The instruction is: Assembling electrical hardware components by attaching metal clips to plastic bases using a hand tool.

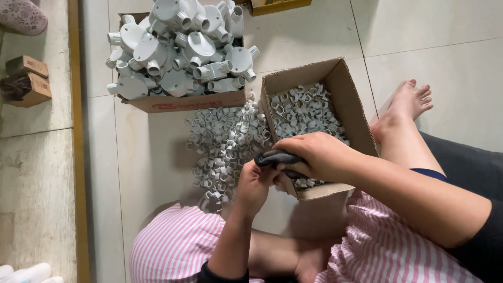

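Observation:
My right hand (pixel 319 154) grips a dark grey cloth-like item, perhaps a glove (pixel 275 157), and holds it over the near corner of a small cardboard box (pixel 352 102). My left hand (pixel 255 186) is just below it, fingers curled at the same dark item. The box is full of small white plastic pipe clips (pixel 304 110). More of the same clips lie in a loose heap (pixel 225 144) on the tiled floor just left of the box.
A larger cardboard box (pixel 191 100) at the top holds several white round conduit junction boxes (pixel 183 47). My legs in pink striped cloth and a bare foot (pixel 406 102) frame the work. Small cardboard boxes (pixel 29 81) and a slipper (pixel 23 15) lie left.

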